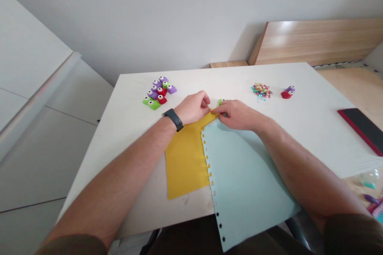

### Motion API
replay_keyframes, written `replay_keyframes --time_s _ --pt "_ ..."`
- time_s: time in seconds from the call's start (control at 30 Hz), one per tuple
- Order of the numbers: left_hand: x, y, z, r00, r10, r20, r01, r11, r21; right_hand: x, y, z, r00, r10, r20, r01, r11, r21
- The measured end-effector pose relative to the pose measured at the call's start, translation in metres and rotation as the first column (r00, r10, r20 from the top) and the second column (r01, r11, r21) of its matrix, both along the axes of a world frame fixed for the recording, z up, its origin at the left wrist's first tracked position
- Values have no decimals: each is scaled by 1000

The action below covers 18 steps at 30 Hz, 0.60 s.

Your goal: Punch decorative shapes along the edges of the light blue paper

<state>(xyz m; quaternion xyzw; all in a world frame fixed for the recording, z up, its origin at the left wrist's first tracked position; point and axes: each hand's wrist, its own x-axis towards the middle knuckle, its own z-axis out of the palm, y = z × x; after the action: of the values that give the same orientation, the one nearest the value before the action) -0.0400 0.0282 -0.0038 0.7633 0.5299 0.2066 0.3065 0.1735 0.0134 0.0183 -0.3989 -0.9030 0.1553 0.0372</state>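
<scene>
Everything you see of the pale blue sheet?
The pale blue sheet looks like paper or thin card. Small punched cut-outs line its left edge, the nearest ones stars. It lies partly over the yellow sheet and on the white table, its near end jutting past the table's front edge. The right hand is at its far edge; contact is unclear.

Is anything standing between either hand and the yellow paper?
Nothing visible: the left hand and right hand are both at the far end of the yellow paper. The pale blue sheet overlaps it nearer the wearer.
</scene>
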Motion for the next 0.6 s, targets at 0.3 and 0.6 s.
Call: replay_keyframes --time_s 0.3,0.6 --pt "-1 2 -1 1000 21 -6 -21 1000 9 1 0 -2 999 -32 -11 32 1000 1" --pt "-2 3 0 998 56 -11 -56 998 -6 0 -1 0 996 -82 -37 82 996 -22"
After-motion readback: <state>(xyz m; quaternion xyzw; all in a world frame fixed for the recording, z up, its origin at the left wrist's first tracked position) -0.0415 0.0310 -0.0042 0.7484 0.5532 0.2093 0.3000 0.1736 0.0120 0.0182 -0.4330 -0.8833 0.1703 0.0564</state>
